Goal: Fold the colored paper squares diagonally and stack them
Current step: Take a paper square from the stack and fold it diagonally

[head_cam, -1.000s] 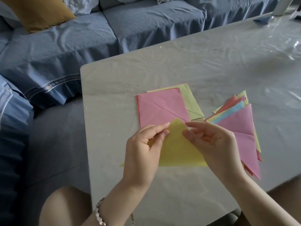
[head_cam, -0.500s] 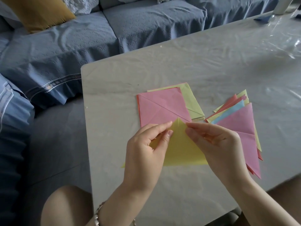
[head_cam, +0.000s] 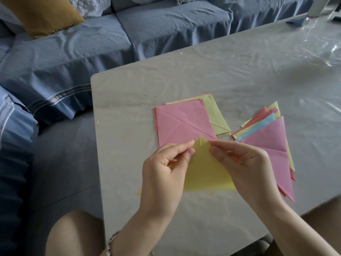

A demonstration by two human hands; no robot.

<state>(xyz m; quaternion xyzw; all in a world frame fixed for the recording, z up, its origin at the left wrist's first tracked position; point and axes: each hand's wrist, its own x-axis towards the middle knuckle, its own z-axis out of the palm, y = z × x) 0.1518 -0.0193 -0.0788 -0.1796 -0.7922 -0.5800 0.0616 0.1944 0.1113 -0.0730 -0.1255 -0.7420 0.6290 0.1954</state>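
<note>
A yellow paper (head_cam: 206, 172) folded into a triangle lies on the table in front of me, its tip pointing away. My left hand (head_cam: 166, 169) pinches its left edge near the tip between thumb and forefinger. My right hand (head_cam: 245, 165) pinches the right edge near the tip. Behind the tip lies a pile of unfolded squares (head_cam: 184, 122), a creased pink sheet on top and a green one showing at its right. To the right, a fanned stack of folded triangles (head_cam: 269, 141) has a pink one on top.
The pale table (head_cam: 230, 76) is covered with clear plastic film; its left edge and corner are close to the pile. A blue sofa (head_cam: 92, 43) with a mustard cushion (head_cam: 42, 15) runs behind and to the left. My bare knees show below the table's near edge.
Both hands have crept up the yellow triangle's edges toward its tip, and the two corner layers at the tip now sit closer together. The piles have not moved.
</note>
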